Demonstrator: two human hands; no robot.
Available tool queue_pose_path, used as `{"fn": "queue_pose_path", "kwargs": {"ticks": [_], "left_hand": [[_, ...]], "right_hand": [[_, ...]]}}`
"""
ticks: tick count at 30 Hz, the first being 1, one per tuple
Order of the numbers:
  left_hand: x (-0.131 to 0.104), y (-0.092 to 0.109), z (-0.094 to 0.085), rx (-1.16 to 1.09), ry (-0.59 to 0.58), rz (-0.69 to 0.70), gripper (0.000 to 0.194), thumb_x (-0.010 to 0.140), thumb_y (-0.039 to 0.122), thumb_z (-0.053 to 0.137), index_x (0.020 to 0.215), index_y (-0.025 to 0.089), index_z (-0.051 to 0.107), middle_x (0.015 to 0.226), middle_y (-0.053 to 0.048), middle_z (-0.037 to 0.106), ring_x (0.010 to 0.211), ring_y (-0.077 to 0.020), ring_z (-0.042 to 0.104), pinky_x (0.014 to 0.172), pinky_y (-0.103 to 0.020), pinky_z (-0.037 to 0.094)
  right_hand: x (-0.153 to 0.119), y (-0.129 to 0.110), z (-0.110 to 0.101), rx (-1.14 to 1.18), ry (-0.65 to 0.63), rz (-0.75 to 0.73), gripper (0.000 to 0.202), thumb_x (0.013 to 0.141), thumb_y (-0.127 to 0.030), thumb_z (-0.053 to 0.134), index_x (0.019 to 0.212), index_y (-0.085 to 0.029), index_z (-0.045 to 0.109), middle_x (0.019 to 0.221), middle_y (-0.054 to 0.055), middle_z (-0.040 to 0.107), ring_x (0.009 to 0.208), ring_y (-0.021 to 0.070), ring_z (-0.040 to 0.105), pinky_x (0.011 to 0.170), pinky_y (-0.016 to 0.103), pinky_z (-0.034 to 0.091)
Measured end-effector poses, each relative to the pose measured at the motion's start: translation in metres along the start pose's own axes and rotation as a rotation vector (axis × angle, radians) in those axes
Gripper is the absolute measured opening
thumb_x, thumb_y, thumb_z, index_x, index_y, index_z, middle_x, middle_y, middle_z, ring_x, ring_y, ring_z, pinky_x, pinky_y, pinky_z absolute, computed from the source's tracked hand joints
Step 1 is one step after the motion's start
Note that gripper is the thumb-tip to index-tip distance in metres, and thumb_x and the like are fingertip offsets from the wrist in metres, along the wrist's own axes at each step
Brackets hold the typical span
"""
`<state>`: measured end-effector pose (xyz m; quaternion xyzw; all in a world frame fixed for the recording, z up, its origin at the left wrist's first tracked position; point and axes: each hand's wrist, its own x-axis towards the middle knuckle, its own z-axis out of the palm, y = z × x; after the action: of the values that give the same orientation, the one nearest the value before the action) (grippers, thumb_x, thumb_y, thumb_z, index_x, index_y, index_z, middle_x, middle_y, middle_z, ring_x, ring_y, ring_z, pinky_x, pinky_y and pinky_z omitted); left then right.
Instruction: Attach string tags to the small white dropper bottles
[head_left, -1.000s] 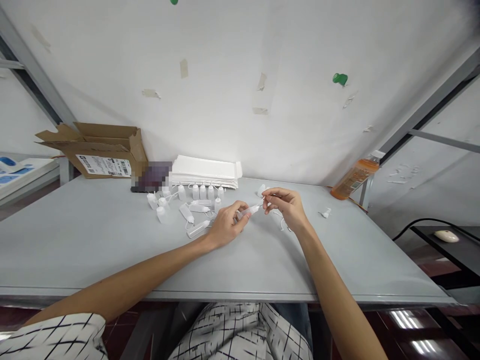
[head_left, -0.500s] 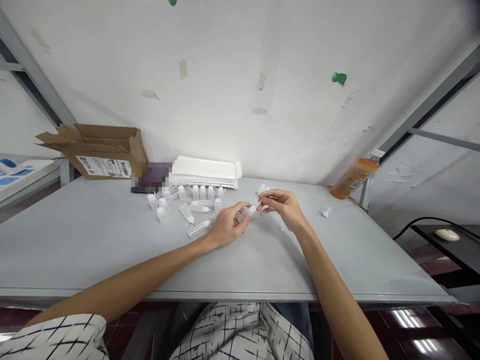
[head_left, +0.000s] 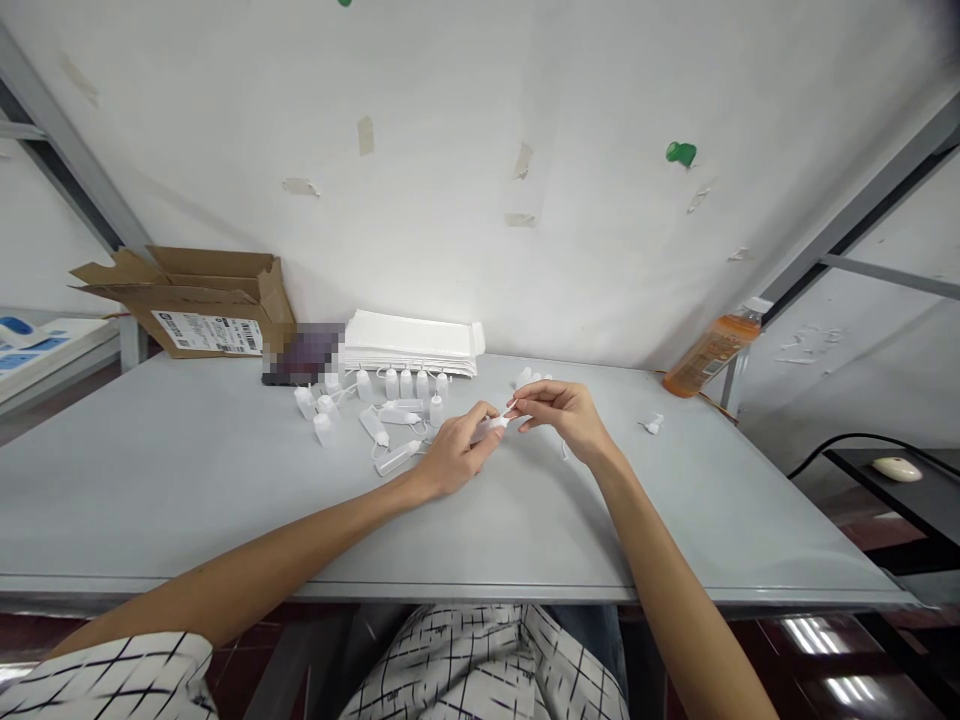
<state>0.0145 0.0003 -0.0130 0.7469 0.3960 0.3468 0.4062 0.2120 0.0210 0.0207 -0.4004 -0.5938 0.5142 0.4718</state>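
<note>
Near the middle of the grey table [head_left: 525,520], my left hand [head_left: 457,447] is closed around a small translucent white bottle [head_left: 486,428], whose tip points right. The fingers of my right hand [head_left: 556,412] are pinched at the bottle's tip, on what looks like its small white cap, too small to make out fully. Left of my left hand lie several similar bottles, one of them [head_left: 396,458] close to the wrist. Behind them a row of bottles [head_left: 406,384] stands upright. More white pieces [head_left: 525,377] show just behind my right hand, partly hidden.
A stack of white sheets or envelopes [head_left: 412,345] lies against the wall, beside a blurred dark item [head_left: 304,355] and an open cardboard box [head_left: 217,300]. At the right are a small white piece [head_left: 652,424] and a tilted orange bottle [head_left: 709,355].
My right fingers have moved slightly left, closer to my left hand and the bottle's tip. The bottle has shifted a little within my left hand.
</note>
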Motion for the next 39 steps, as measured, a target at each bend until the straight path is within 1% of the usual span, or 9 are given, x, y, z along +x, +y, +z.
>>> {"fn": "queue_pose_path", "kwargs": {"ticks": [3,8,12,14,17,19,25,33,39], "left_hand": [[0.0000,-0.0002,0.0024,0.025,0.008,0.008,0.025,0.098,0.045,0.041,0.096,0.021,0.049,0.050,0.009,0.047,0.047,-0.0111,0.046,0.056,-0.024,0.035],[0.0028,-0.0019,0.0020,0.080,0.098,0.026,0.032,0.099,0.044,0.040,0.080,0.019,0.049,0.056,0.005,0.051,0.055,-0.0121,0.047,0.060,-0.026,0.035],[0.0030,0.0001,0.0007,0.022,0.093,0.010,0.031,0.099,0.043,0.040,0.085,0.019,0.054,0.055,0.006,0.046,0.053,-0.0112,0.043,0.058,-0.026,0.035],[0.0026,0.0004,0.0006,-0.008,0.086,0.002,0.030,0.098,0.042,0.041,0.086,0.019,0.054,0.055,0.006,0.043,0.052,-0.0104,0.040,0.056,-0.026,0.034],[0.0028,-0.0009,0.0008,-0.040,0.089,-0.001,0.029,0.098,0.042,0.042,0.087,0.019,0.055,0.055,0.007,0.037,0.051,-0.0095,0.035,0.053,-0.025,0.030],[0.0033,-0.0022,0.0007,-0.042,0.096,0.007,0.029,0.097,0.042,0.042,0.087,0.018,0.056,0.056,0.006,0.036,0.051,-0.0094,0.034,0.052,-0.024,0.029],[0.0037,-0.0028,0.0001,-0.022,0.108,0.013,0.030,0.097,0.042,0.041,0.086,0.018,0.056,0.057,0.006,0.038,0.052,-0.0095,0.035,0.054,-0.024,0.029],[0.0038,-0.0013,0.0008,0.013,0.118,-0.013,0.033,0.097,0.043,0.040,0.091,0.018,0.060,0.058,0.005,0.042,0.055,-0.0107,0.038,0.056,-0.025,0.031],[0.0044,-0.0031,0.0007,0.037,0.123,-0.002,0.033,0.097,0.042,0.040,0.091,0.018,0.061,0.060,0.005,0.044,0.056,-0.0108,0.040,0.058,-0.025,0.032]], "right_hand": [[-0.0008,0.0006,-0.0017,-0.013,-0.011,0.010,0.027,0.069,-0.038,0.085,0.081,-0.016,0.074,0.081,0.007,0.075,0.079,0.0241,0.076,0.062,0.031,0.060],[-0.0008,0.0010,-0.0028,-0.057,-0.035,0.001,0.028,0.071,-0.040,0.084,0.082,-0.016,0.074,0.086,0.008,0.075,0.079,0.0231,0.074,0.061,0.031,0.058],[0.0001,0.0012,-0.0003,-0.075,-0.039,-0.022,0.024,0.069,-0.038,0.084,0.077,-0.017,0.075,0.076,0.004,0.069,0.065,0.0153,0.064,0.052,0.027,0.054],[0.0003,0.0017,0.0010,-0.049,-0.059,-0.005,0.024,0.070,-0.038,0.084,0.077,-0.017,0.076,0.073,0.004,0.068,0.064,0.0148,0.063,0.051,0.026,0.054],[-0.0001,0.0023,0.0025,-0.031,-0.096,0.017,0.025,0.071,-0.039,0.083,0.079,-0.016,0.077,0.074,0.005,0.069,0.069,0.0167,0.066,0.054,0.027,0.056],[-0.0004,0.0025,0.0033,-0.023,-0.112,0.025,0.026,0.071,-0.040,0.083,0.080,-0.016,0.077,0.076,0.005,0.071,0.070,0.0170,0.067,0.056,0.027,0.058],[-0.0007,0.0023,0.0054,0.003,-0.106,0.036,0.029,0.070,-0.042,0.084,0.081,-0.016,0.075,0.076,0.004,0.070,0.071,0.0166,0.068,0.061,0.029,0.060],[-0.0018,0.0019,0.0054,0.003,-0.102,0.039,0.030,0.073,-0.044,0.082,0.082,-0.017,0.072,0.079,0.005,0.072,0.078,0.0199,0.071,0.066,0.033,0.062],[-0.0013,0.0019,0.0058,0.007,-0.103,0.048,0.032,0.072,-0.044,0.083,0.082,-0.016,0.072,0.080,0.006,0.072,0.079,0.0197,0.072,0.068,0.033,0.062]]}}
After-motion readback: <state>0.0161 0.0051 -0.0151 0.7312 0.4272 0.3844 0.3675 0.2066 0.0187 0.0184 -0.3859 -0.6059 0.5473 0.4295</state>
